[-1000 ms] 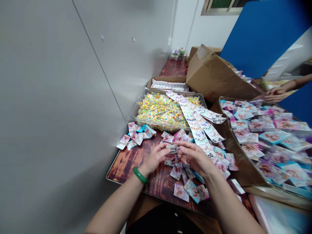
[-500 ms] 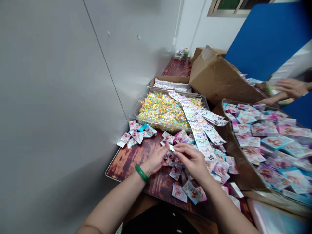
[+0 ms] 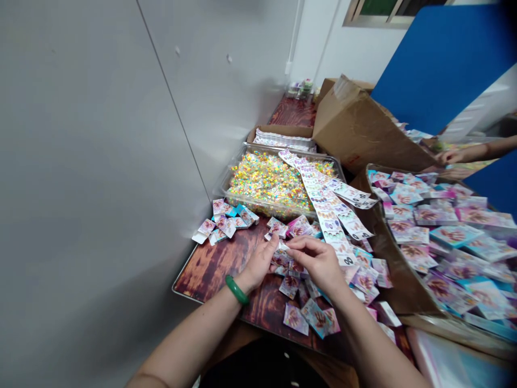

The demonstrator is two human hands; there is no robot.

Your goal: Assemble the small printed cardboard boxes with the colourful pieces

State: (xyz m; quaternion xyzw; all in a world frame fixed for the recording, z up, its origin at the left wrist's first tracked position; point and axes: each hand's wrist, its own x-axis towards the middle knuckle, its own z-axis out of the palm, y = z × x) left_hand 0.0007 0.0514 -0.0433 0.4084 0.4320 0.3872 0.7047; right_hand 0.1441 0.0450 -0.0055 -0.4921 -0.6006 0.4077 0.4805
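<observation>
Over the heap of small printed boxes, my left hand (image 3: 260, 264), below a green bangle (image 3: 236, 290), grips a small printed box (image 3: 281, 249) between thumb and fingers. Fingers of my right hand (image 3: 319, 262) are pinched together at the white end of that same box; its lower part is mostly hidden by the hands. Around and beneath them lie several similar pink, purple and blue boxes (image 3: 319, 318). Strips of printed stickers (image 3: 323, 199) hang over a clear plastic tub (image 3: 274, 207) of tiny colourful wrapped packets, just beyond my hands.
A large carton (image 3: 383, 242) full of the same boxes stands at right. Another tilted carton (image 3: 355, 124) is behind it. A grey wall (image 3: 100, 161) borders the wood-patterned table (image 3: 218, 267) at left. Another person's hand (image 3: 452, 156) reaches in near the far carton.
My hands stay together at the small box; its raised white flap shows less now, with the right fingers shifted slightly over it. The other person's hand has moved down and left.
</observation>
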